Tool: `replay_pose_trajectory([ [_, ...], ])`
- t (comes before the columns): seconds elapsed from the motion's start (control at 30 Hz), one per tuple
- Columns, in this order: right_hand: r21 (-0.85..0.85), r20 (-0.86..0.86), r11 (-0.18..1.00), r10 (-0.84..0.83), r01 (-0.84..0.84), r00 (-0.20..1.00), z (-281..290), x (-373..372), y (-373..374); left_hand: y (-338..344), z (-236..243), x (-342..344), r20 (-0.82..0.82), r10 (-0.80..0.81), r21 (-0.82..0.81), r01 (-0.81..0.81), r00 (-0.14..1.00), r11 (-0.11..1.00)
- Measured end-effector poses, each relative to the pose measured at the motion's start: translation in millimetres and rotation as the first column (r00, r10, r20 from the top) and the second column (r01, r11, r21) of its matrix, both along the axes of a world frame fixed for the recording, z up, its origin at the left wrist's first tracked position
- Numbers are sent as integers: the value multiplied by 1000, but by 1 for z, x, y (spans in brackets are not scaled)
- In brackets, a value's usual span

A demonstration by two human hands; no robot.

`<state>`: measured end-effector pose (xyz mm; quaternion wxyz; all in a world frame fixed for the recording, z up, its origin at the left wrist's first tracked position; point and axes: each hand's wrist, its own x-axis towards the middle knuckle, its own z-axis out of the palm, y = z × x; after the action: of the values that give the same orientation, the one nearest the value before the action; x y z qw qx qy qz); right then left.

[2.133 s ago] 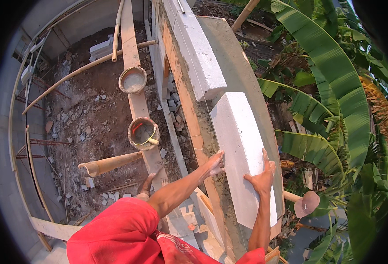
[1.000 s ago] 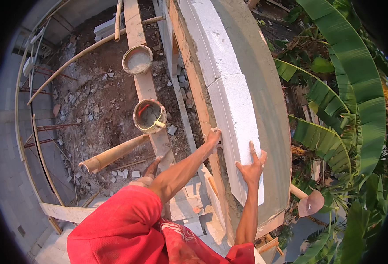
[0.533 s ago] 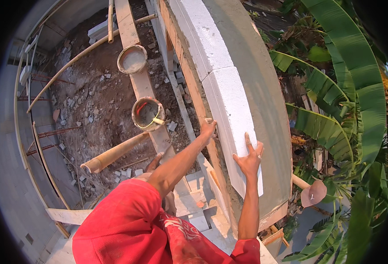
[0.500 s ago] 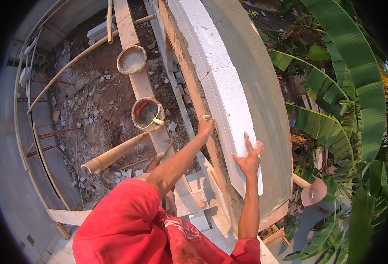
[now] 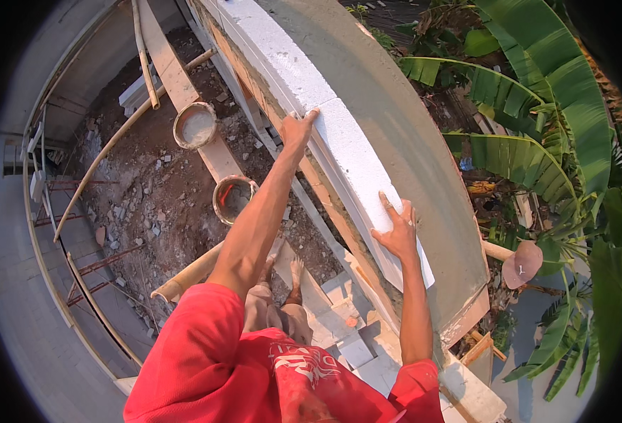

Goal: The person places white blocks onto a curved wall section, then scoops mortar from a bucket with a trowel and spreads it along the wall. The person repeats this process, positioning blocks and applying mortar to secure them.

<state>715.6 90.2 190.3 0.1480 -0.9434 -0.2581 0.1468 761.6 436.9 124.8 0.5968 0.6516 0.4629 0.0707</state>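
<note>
A white aerated concrete block (image 5: 367, 169) lies near me in a row along the wall top, end to end with another white block (image 5: 276, 46). My right hand (image 5: 399, 233) grips the near block from above, thumb toward its left edge and fingers spread across the top and right edge. My left hand (image 5: 299, 130) is at the row's left edge near the joint, its fingers curled with the fingertips at the block's edge. Whether something thin is pinched there is too small to tell. A fine line runs along the left side of the blocks.
Grey wet-looking mortar surface (image 5: 424, 162) stretches right of the blocks. Two round buckets, one with grey mix (image 5: 195, 127) and one darker inside (image 5: 232, 199), stand on a plank (image 5: 216, 158) above a rubble-strewn floor. Bamboo poles (image 5: 106, 151) cross at left; banana leaves (image 5: 529, 162) hang at right.
My left hand has moved forward along the block's left edge to near the joint. My right hand stays on the near block. The view has shifted, and my feet on the plank now show.
</note>
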Motion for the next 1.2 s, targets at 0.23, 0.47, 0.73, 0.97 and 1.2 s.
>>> replay_pose_trajectory([
  [0.23, 381, -36, 894, -239, 235, 970, 26, -24, -43, 22, -15, 12, -77, -35, 28, 38, 996, 999],
  [0.47, 462, -633, 247, -582, 852, 511, -39, -201, -96, 46, -60, 25, 22, 2, -34, -1, 1000, 999],
  [0.73, 481, -779, -619, -627, 621, -22, -142, -175, -161, 37, -42, 28, 55, 9, -67, -5, 998, 998],
  [0.97, 657, -753, -628, -571, 416, 327, -196, -138, -182, 33, -30, 36, 64, -14, -86, 20, 998, 996],
  [1.2, 665, -744, -616, -593, 421, 308, -197, -142, -180, 35, -29, 25, 108, -43, -128, 57, 993, 990],
])
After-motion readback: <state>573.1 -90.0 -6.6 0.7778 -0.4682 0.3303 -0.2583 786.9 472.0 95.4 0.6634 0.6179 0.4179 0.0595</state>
